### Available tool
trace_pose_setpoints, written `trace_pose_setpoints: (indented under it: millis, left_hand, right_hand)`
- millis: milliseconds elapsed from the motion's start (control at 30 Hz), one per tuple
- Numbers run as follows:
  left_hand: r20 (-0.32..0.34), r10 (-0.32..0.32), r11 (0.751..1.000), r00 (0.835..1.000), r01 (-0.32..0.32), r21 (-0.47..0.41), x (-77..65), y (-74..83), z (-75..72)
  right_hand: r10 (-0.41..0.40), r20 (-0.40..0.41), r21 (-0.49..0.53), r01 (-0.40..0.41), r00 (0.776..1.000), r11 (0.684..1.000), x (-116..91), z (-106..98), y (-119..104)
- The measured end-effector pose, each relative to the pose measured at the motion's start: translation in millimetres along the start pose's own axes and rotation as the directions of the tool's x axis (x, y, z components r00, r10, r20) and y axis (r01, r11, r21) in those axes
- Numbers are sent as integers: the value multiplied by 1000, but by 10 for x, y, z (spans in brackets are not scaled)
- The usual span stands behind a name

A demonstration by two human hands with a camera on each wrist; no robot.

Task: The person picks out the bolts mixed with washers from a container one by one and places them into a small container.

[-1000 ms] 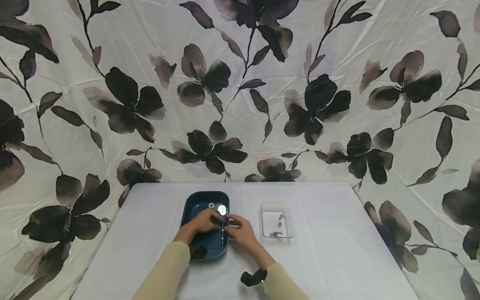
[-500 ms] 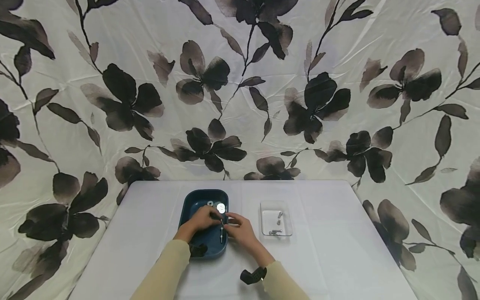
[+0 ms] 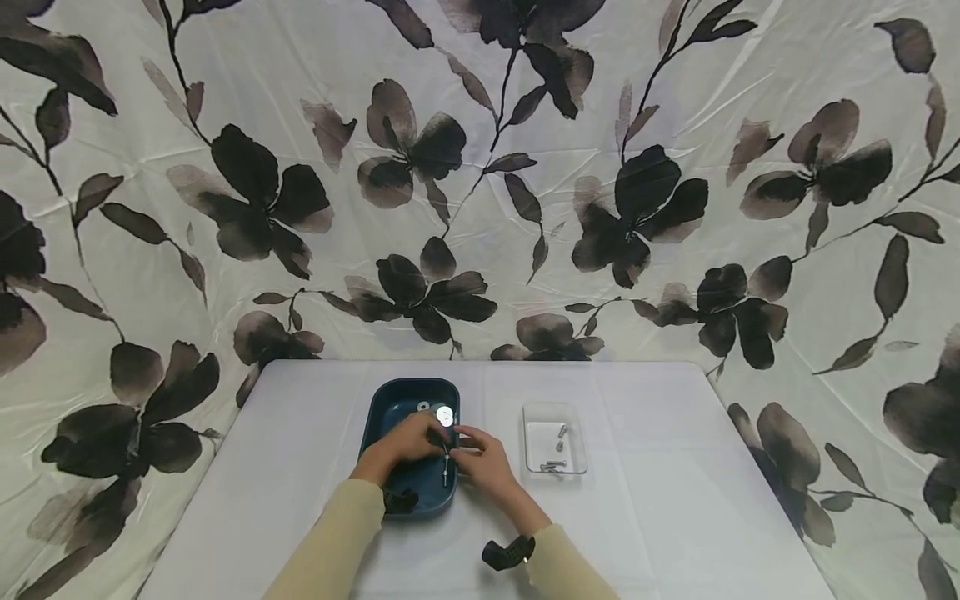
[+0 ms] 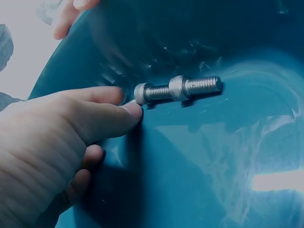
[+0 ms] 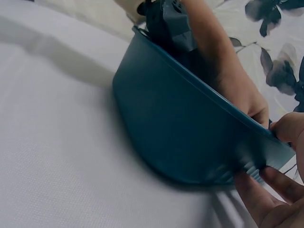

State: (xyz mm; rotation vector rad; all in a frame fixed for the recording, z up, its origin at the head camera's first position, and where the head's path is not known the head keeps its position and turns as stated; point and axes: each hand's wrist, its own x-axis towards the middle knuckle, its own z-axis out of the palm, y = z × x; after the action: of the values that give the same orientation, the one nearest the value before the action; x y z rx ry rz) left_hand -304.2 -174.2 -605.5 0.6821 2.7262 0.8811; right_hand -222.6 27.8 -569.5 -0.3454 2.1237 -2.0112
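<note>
My left hand (image 3: 408,439) reaches into a dark teal tray (image 3: 397,392). In the left wrist view its thumb and forefinger pinch at the head end of a socket-head screw (image 4: 156,92), right over the tray floor. A second screw (image 4: 202,85) lies in line with it, its knurled head against the first one's tip. My right hand (image 3: 483,462) is at the tray's right side. The right wrist view has its thumb at the rim and bent fingertips against the outer wall. Beyond the left hand, round metal washers (image 3: 445,415) lie in the tray.
To the right stands a clear plastic box (image 3: 532,415) with several metal screws (image 3: 553,467) in it. Tray and box rest on a white-covered table (image 3: 660,500). A flower-patterned cloth (image 3: 517,283) hangs behind the table.
The left fingertips shift slightly along the screws, covering more of the nearer one. The right hand stays at the tray's side. The whole view sways a little.
</note>
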Motion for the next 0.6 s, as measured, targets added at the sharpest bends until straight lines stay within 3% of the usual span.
trace_pose_setpoints:
  millis: [267,600]
  left_hand:
    - [-45,-101,993,994,98,-70,-68,-52,30]
    - [-49,-152,984,987,147,-98,-134,-114,-12]
  right_hand:
    - [-4,8,21,4,1000,1000,-49,23,27]
    - [3,-12,7,-3,1000,1000,-46,40,56]
